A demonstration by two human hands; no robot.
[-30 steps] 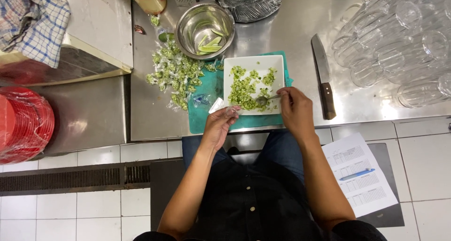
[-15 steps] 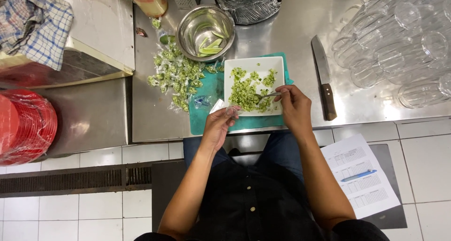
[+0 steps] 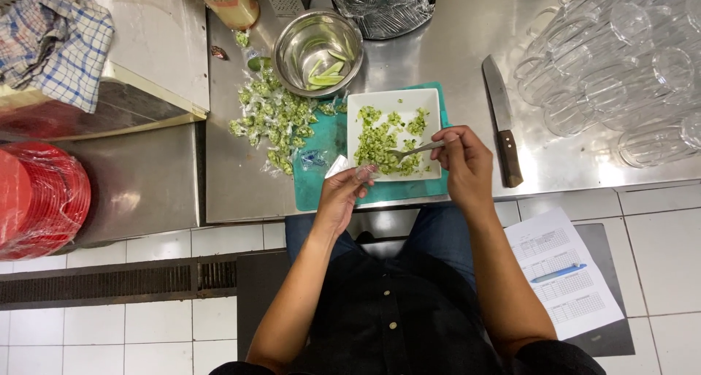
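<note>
Heaped beyond the left hand (image 3: 340, 196) lie small filled clear packets (image 3: 274, 123), kept within reach. That hand pinches a little clear plastic bag (image 3: 349, 169) open beside the square white plate (image 3: 395, 97) of chopped green chilli (image 3: 380, 141). Over it, the right hand (image 3: 464, 167) grips a metal spoon (image 3: 416, 151), angled bagward for scooping.

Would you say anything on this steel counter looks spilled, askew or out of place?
Yes: a loose pile of small filled clear packets sprawls across the steel counter, and the wooden-handled knife lies bare on it, off the teal cutting board.
</note>
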